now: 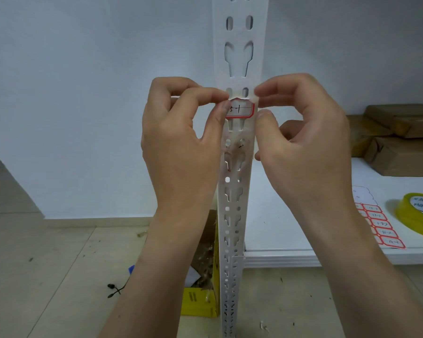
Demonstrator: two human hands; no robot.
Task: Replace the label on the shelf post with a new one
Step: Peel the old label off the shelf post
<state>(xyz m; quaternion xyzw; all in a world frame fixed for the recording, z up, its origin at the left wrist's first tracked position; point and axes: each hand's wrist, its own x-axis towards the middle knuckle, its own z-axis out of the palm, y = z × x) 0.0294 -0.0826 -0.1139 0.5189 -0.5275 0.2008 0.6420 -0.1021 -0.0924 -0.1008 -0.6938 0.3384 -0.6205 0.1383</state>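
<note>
A white perforated shelf post runs up the middle of the view. A white label with a red border and black handwriting sits on its face at hand height. My left hand pinches thumb and forefinger at the label's left edge. My right hand pinches at the right edge. A pale, see-through tape strip appears to stretch between the two pinches across the label's top. Most of the strip is hard to make out. My left thumb covers the label's left end.
On the white shelf board to the right lie a sheet of red-bordered labels, a yellow tape roll and brown wrapped parcels. A yellow box of scraps stands on the floor beside the post. A small black item lies further left.
</note>
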